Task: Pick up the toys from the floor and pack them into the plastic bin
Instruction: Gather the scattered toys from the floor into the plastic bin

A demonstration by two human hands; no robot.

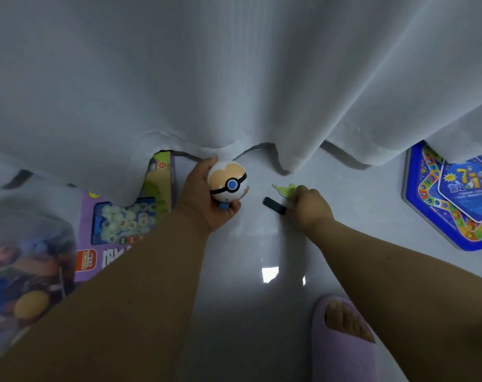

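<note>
A white curtain (234,78) hangs to the floor (234,299) on the far side. At left, the toy-filled plastic bin (22,271). The left hand (204,197) grips an orange-and-white ball toy (227,181); the right hand (308,205) pinches a small green toy (285,190) on the floor.

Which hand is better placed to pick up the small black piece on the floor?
Right. The right hand is beside the black piece, though already pinching a green toy. The left hand grips the ball toy.
</note>
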